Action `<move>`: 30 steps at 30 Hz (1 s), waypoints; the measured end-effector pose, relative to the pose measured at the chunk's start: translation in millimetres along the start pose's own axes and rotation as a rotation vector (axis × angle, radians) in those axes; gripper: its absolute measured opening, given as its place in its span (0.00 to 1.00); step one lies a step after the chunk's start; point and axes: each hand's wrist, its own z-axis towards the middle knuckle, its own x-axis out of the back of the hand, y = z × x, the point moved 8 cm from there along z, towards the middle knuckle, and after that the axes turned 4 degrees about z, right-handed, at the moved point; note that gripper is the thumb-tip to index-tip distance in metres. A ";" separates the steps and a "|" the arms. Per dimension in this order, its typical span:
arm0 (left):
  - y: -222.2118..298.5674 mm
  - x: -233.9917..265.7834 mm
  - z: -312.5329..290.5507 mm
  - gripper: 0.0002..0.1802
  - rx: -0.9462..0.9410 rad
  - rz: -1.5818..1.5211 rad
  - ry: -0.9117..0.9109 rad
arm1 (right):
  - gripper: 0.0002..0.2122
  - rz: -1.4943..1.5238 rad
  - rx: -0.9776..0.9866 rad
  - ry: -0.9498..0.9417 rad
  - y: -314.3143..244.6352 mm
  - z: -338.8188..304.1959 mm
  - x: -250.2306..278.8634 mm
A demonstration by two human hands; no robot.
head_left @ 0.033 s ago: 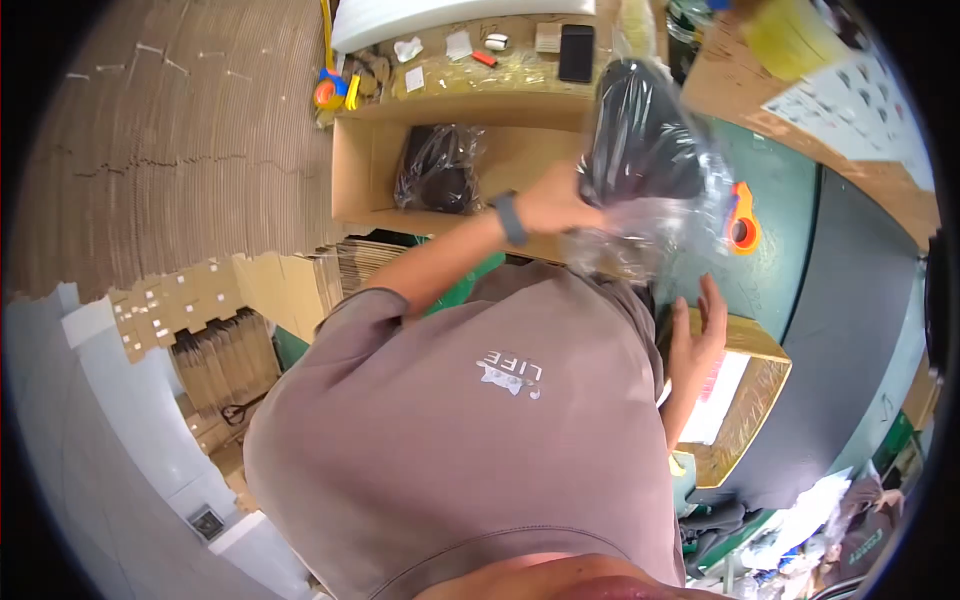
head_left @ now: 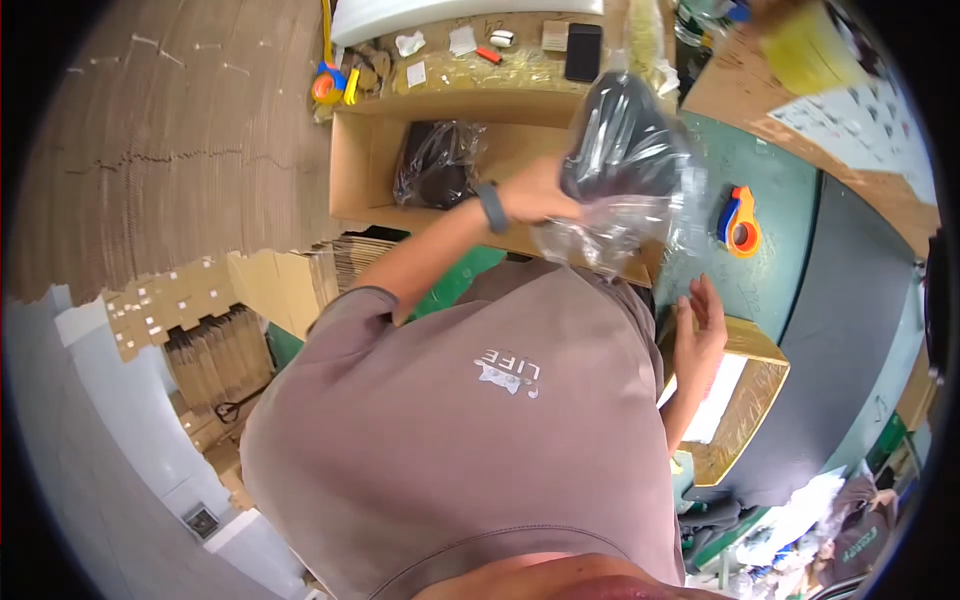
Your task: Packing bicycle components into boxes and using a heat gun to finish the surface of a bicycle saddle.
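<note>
On the green tabletop (head_left: pixel 783 165) lies an orange-and-blue tape dispenser (head_left: pixel 742 212).

A green tabletop (head_left: pixel 785 205) adjoins a dark surface (head_left: pixel 850 290).

So the left forearm (head_left: pixel 432 258) comes in from around 9 o'clock and angles up toward 1 or 2, with the left hand (head_left: pixel 545 192) sitting near 1 o'clock, clenched in a grip and kinda blurry at the fingertips. Meanwhile the right forearm (head_left: pixel 684 408) points roughly at 12, and the right hand (head_left: pixel 700 338) just hangs out a bit past 3 o'clock, loosely spread, thumb (head_left: pixel 684 314) apart from slightly bent fingers (head_left: pixel 712 302).
</note>
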 end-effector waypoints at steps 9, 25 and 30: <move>-424.8 190.1 -19.5 0.37 0.901 -0.025 0.147 | 0.29 -0.503 -0.093 -0.377 -96.4 25.0 -154.3; -217.1 529.7 137.0 0.27 0.409 0.751 0.943 | 0.33 -0.414 -0.185 -0.400 -136.8 -30.5 -263.6; -326.1 560.1 161.3 0.28 0.783 0.646 1.334 | 0.33 -0.481 -0.206 -0.414 -118.0 -58.7 -269.3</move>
